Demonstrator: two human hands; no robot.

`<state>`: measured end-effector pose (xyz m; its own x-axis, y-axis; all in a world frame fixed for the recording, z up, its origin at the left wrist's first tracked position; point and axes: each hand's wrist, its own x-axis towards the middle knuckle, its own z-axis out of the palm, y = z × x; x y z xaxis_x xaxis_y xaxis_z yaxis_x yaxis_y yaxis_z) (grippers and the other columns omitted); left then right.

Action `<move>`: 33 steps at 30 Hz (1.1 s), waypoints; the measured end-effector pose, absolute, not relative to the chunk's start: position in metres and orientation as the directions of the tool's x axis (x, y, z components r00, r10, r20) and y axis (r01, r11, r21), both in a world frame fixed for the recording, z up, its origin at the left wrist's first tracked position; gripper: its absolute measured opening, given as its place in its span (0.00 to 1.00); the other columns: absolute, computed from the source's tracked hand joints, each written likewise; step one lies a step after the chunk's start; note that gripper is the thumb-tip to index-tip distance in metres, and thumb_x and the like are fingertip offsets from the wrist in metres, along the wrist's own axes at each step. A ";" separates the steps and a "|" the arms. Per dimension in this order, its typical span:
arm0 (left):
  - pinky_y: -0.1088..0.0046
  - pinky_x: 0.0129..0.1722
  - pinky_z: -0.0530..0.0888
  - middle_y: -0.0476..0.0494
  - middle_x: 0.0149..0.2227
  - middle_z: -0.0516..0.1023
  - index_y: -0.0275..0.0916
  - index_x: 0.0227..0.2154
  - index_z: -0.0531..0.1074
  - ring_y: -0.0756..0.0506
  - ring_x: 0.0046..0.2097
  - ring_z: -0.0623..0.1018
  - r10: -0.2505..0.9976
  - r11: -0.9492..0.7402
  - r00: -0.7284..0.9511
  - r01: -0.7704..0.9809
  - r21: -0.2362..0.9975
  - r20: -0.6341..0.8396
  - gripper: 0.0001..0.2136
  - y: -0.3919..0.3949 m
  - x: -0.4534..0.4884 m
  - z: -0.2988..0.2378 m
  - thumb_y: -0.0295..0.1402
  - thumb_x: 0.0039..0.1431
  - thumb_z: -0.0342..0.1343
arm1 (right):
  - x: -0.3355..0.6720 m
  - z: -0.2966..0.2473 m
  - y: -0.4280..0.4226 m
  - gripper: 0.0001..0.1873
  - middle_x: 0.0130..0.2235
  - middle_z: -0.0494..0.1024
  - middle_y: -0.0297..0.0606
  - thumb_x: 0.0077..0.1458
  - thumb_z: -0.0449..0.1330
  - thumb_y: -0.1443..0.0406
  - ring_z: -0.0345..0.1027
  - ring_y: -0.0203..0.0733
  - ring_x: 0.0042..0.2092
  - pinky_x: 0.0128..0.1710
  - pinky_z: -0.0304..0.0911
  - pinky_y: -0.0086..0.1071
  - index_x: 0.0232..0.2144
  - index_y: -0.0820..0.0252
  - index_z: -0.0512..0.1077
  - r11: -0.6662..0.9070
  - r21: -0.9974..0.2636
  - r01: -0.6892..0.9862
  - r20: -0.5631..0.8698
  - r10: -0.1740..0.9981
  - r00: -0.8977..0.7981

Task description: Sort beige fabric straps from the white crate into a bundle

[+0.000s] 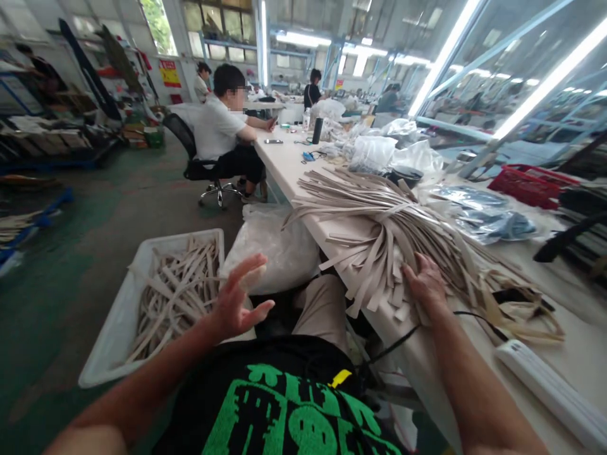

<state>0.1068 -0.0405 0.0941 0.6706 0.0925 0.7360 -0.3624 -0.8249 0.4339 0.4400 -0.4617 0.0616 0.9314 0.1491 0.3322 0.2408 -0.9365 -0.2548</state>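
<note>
My left hand [241, 297] is raised over the gap between the white bin and my lap, fingers apart and nothing in them. On the table, my right hand [427, 283] closes on the near side of a large fanned bundle of beige strips [379, 221]; some of its fingers are hidden among them. The strip ends hang toward the table's near edge. More loose beige strips [183, 291] lie tangled in the white plastic bin [107, 341] on the floor, left of my left hand.
A white power strip [545, 392], a dark cable [393, 344] and tan straps [526, 316] lie right on the table [427, 379]. Plastic-wrapped goods [484, 212] and a red basket [531, 184] stand beyond. A seated person [220, 126] is at the far left side. A clear plastic bag [275, 249] is beside the bin.
</note>
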 end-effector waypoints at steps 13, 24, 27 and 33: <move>0.58 0.63 0.69 0.38 0.69 0.59 0.47 0.68 0.54 0.36 0.64 0.68 0.137 -0.619 0.987 0.147 0.772 -0.078 0.39 -0.057 0.072 -0.073 0.30 0.51 0.55 | 0.433 0.061 -0.457 0.33 0.63 0.69 0.55 0.62 0.50 0.53 0.63 0.55 0.63 0.61 0.59 0.44 0.62 0.69 0.64 -0.972 -0.134 0.192 0.392 0.126 0.911; 0.64 0.53 0.74 0.43 0.64 0.68 0.50 0.64 0.63 0.40 0.51 0.79 0.221 -0.468 0.970 0.193 0.863 -0.098 0.25 -0.048 0.072 -0.080 0.45 0.65 0.46 | 0.431 0.060 -0.460 0.32 0.62 0.69 0.56 0.63 0.48 0.52 0.66 0.56 0.61 0.59 0.62 0.47 0.62 0.66 0.65 -0.980 -0.109 0.168 0.384 0.115 0.916; 0.63 0.52 0.75 0.43 0.62 0.71 0.49 0.62 0.65 0.40 0.51 0.80 0.318 -0.421 0.947 0.190 0.887 -0.052 0.24 -0.040 0.078 -0.087 0.47 0.66 0.45 | 0.428 0.067 -0.459 0.31 0.64 0.66 0.55 0.63 0.48 0.51 0.64 0.59 0.62 0.59 0.59 0.53 0.60 0.63 0.67 -0.988 -0.050 0.143 0.455 0.105 0.884; 0.64 0.58 0.71 0.43 0.59 0.75 0.46 0.58 0.72 0.39 0.55 0.78 0.325 -0.356 0.936 0.253 0.900 -0.134 0.23 -0.037 0.093 -0.098 0.46 0.64 0.46 | 0.450 0.097 -0.403 0.28 0.65 0.66 0.51 0.66 0.46 0.53 0.61 0.54 0.64 0.63 0.53 0.50 0.61 0.61 0.66 -0.925 0.004 0.381 0.598 0.307 0.740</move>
<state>0.0929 -0.0369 -0.0980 0.9360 0.3253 -0.1343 0.2528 -0.3562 0.8996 0.4496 -0.4031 0.0969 0.7405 0.3073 0.5978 0.3808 -0.9247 0.0036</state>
